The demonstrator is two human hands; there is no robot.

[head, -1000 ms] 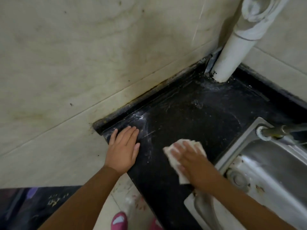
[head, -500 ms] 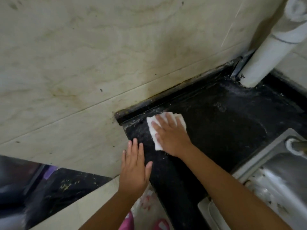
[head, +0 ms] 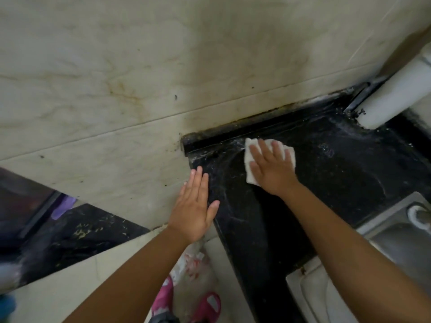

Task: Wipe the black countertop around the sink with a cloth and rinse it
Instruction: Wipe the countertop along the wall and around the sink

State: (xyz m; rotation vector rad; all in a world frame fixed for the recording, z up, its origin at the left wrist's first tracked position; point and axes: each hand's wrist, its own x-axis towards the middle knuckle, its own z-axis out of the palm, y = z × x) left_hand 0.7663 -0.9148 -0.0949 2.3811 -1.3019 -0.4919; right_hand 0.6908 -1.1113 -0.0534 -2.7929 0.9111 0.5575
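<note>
Now the cloth [head: 268,157] is being pressed flat on the countertop [head: 326,178] by the right hand [head: 270,169], fingers straight, well apart from the sink [head: 396,229]. Wiping is being done; rinsing at the sink is being left. The left hand [head: 193,210] is being rested flat, holding nothing.

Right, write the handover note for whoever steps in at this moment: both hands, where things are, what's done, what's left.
Right hand: flat, fingers straight, pressing the white cloth on the black countertop near its back left corner.
Left hand: open, flat on the countertop's left edge, holding nothing.
Sink: at the right edge of view; white pipe in the back corner.
Done: wet smear marks around the cloth.
Left: white specks at the wall and pipe base; cloth not yet rinsed.
</note>
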